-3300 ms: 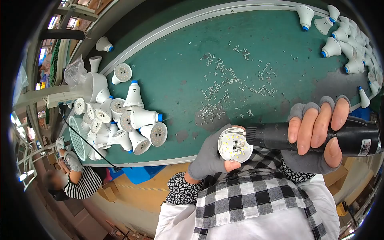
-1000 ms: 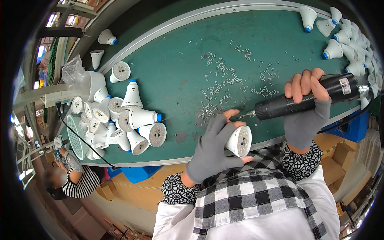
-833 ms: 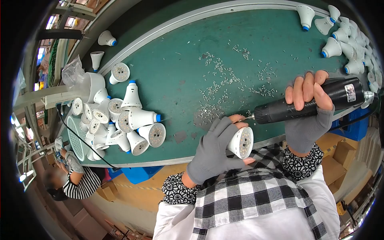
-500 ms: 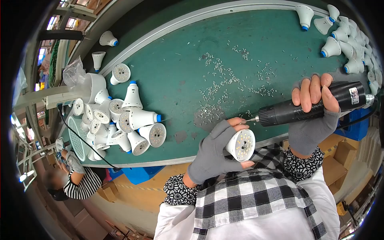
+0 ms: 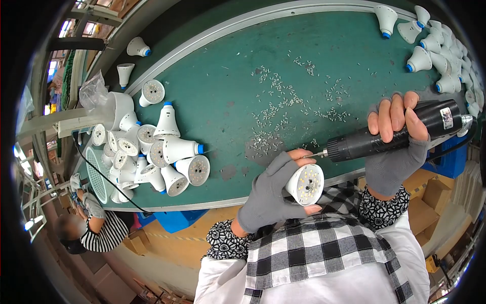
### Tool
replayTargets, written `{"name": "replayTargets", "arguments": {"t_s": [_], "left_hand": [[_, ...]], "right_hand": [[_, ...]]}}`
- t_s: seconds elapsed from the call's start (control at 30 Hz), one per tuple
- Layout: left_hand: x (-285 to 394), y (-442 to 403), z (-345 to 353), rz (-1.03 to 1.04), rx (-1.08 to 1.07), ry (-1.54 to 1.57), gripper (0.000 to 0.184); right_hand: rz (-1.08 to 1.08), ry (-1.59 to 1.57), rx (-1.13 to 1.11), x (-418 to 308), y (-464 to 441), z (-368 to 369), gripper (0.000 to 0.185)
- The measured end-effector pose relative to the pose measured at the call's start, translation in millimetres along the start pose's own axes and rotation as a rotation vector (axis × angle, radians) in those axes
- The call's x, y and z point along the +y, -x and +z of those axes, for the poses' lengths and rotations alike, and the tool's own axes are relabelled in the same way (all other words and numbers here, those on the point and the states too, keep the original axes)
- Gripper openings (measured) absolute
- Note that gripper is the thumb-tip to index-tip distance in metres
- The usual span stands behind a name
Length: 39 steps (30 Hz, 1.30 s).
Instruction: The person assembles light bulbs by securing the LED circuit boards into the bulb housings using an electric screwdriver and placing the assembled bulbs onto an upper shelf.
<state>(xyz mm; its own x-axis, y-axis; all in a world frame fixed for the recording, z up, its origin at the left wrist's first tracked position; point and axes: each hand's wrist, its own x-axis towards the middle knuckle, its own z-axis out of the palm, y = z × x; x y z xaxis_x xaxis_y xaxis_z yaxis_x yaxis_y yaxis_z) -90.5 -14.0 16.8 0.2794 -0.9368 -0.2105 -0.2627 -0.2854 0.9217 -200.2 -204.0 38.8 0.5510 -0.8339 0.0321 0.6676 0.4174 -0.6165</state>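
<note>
Gloved, my left hand (image 5: 273,190) is wrapped round a white bulb housing (image 5: 308,185), whose round face with small yellow LEDs is turned up toward the camera. Its thumb and fingertips show at the housing's rim. My right hand (image 5: 397,144) grips a black electric screwdriver (image 5: 374,144), which lies almost level. The driver's thin bit (image 5: 316,154) points left and its tip meets the fingertips of my left hand, above the housing. Whether a screw sits at the tip is too small to tell. Small screws (image 5: 273,111) lie scattered over the green table (image 5: 212,101).
Several white bulb housings (image 5: 179,148) are heaped at the left beside a green perforated basket (image 5: 95,175) and a plastic bag (image 5: 93,93). More housings (image 5: 448,58) crowd the upper right. A black cable (image 5: 109,180) crosses the left edge. Another person (image 5: 104,228) sits at the lower left.
Earlier the screwdriver reached the face of a board in my left hand; it then moved back right, its bit now at my left fingertips. The housing has since turned its face more toward the camera.
</note>
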Motion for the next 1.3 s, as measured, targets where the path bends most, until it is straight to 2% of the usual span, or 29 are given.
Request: {"name": "replayTargets", "arguments": {"t_s": [0.13,0.23,0.33,0.37,0.47,0.57,0.67,0.77,0.87,1.03,1.3], "left_hand": [[-0.7,-0.3,0.3,-0.008,-0.007,0.011,0.073],[-3.1,-1.0,-1.1,0.018,-0.037,0.001,0.073],[-10.6,-2.3,-3.4,0.058,-0.103,0.04,0.072],[-13.3,-2.5,-4.4,0.073,-0.13,0.061,0.072],[-20.4,-1.8,-7.9,0.073,-0.169,0.202,0.078],[-20.2,12.9,-5.4,-0.243,-0.122,0.659,0.082],[-20.3,16.2,-0.5,-0.168,0.005,0.621,0.083],[-25.4,16.5,6.8,-0.149,0.095,0.468,0.079],[-21.8,9.4,1.5,-0.169,-0.006,0.504,0.077],[-22.2,8.2,6.3,-0.182,-0.014,0.585,0.073],[-24.6,7.8,7.5,-0.138,-0.029,0.58,0.073]], "right_hand": [[0.004,0.018,-0.006,0.0,-0.9,-1.1,0.011],[0.023,0.013,-0.14,-0.4,-4.4,-7.6,0.015],[0.13,-0.099,-0.53,-1.5,-20.5,-20.4,0.021],[0.149,-0.106,-0.579,-0.5,-24.6,-23.1,0.026],[0.111,-0.089,-0.426,-0.4,-20.1,-17.6,0.023],[0.001,-0.1,-0.26,-3.0,-16.1,-13.1,0.018],[-0.007,-0.126,-0.161,-9.4,-12.0,-8.3,0.015],[-0.002,-0.163,-0.154,-11.7,-4.8,1.2,0.016],[0.03,-0.12,-0.185,-14.8,4.2,15.6,0.017],[0.022,-0.004,-0.2,-11.6,14.3,28.2,0.019],[0.06,-0.019,-0.276,-8.0,18.0,36.4,0.018]]}}
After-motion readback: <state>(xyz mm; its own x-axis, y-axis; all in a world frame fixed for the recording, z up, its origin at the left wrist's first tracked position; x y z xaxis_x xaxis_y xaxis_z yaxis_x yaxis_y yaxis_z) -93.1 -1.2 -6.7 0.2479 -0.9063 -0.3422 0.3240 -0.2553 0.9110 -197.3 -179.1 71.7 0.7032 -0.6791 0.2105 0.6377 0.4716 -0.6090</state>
